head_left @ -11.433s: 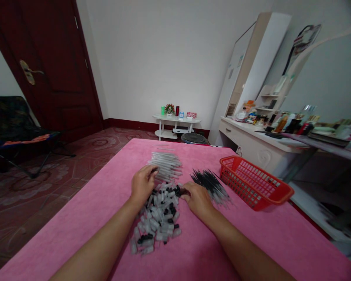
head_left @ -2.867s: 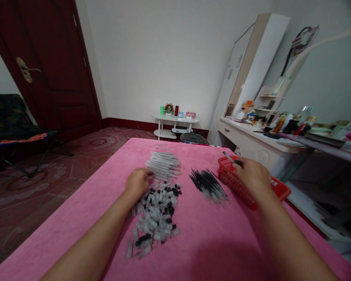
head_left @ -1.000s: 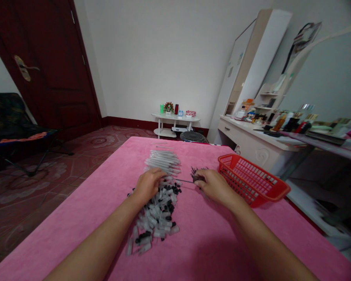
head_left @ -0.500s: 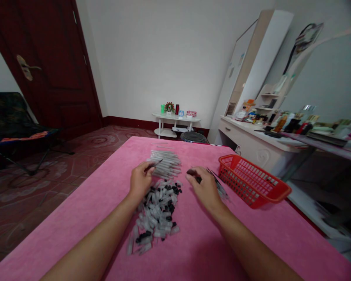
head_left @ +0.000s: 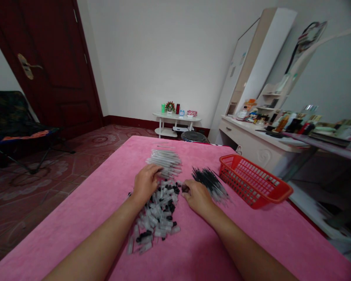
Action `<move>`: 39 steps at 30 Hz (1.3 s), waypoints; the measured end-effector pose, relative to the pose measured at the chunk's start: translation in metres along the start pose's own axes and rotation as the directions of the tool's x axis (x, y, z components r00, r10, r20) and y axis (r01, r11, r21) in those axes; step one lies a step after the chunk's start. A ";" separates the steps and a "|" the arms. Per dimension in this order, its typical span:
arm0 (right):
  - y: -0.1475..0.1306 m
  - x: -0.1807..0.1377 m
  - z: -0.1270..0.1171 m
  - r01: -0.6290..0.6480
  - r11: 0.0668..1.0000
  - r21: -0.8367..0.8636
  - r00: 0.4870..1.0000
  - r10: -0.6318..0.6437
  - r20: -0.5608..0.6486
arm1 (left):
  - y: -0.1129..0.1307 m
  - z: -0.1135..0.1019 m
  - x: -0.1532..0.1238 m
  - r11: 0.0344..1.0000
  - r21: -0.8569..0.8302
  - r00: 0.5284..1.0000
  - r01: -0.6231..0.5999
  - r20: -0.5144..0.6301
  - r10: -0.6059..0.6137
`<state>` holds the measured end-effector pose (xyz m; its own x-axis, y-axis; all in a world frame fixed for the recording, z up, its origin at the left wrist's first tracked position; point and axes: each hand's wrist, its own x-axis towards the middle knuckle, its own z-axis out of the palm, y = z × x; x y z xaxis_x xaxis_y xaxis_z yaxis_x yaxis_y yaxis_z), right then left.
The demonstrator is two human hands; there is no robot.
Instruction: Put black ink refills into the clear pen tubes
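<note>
My left hand [head_left: 146,181] is at the lower left end of a pile of pale, thin pen-like tubes [head_left: 165,160]. Its fingers are curled together; whatever they grip is hidden. Below lies a heap of clear plastic caps [head_left: 155,212] mixed with small black pieces [head_left: 171,207]. My right hand [head_left: 197,195] hovers or rests at the heap's right edge, thumb and fingers pinched. Something dark shows at those fingertips, too blurred to name. Just right of this hand, a pile of thin sticks with black ends [head_left: 209,181] lies fanned on the pink cloth.
A red plastic basket [head_left: 253,181] stands at the right of the pink-covered table [head_left: 105,207]. Beyond are a small white side table [head_left: 177,117] and a round dark-topped stool [head_left: 194,136]. A dresser crowded with bottles [head_left: 260,140] stands right, a folding chair [head_left: 14,121] left.
My right hand has moved left and down from the black-ended pile, uncovering it. My left hand has shifted slightly right; the thin dark-tipped piece that stuck out of it no longer shows.
</note>
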<state>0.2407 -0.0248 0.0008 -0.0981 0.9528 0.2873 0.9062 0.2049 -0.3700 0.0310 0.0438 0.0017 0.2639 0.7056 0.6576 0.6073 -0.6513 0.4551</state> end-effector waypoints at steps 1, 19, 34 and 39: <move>0.000 0.001 -0.001 -0.017 0.999 0.027 1.000 0.017 0.004 | 0.003 0.000 0.000 0.999 0.025 0.999 -0.036 0.021 0.035; -0.007 0.011 -0.004 -0.079 0.666 0.742 0.978 0.197 -0.072 | 0.027 0.003 -0.004 0.960 0.119 0.947 -0.253 0.232 0.221; -0.010 0.009 -0.007 -0.032 0.815 0.579 0.982 0.134 -0.134 | 0.028 0.003 -0.005 0.958 0.138 0.947 -0.250 0.240 0.212; -0.008 0.009 -0.004 0.000 0.828 0.560 0.984 0.099 -0.147 | 0.027 0.004 -0.006 0.951 0.151 0.939 -0.268 0.260 0.223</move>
<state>0.2346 -0.0184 0.0100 0.0537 0.9250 0.3762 0.5199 0.2957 -0.8014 0.0495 0.0232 0.0079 0.5788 0.5900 0.5630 0.6204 -0.7666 0.1655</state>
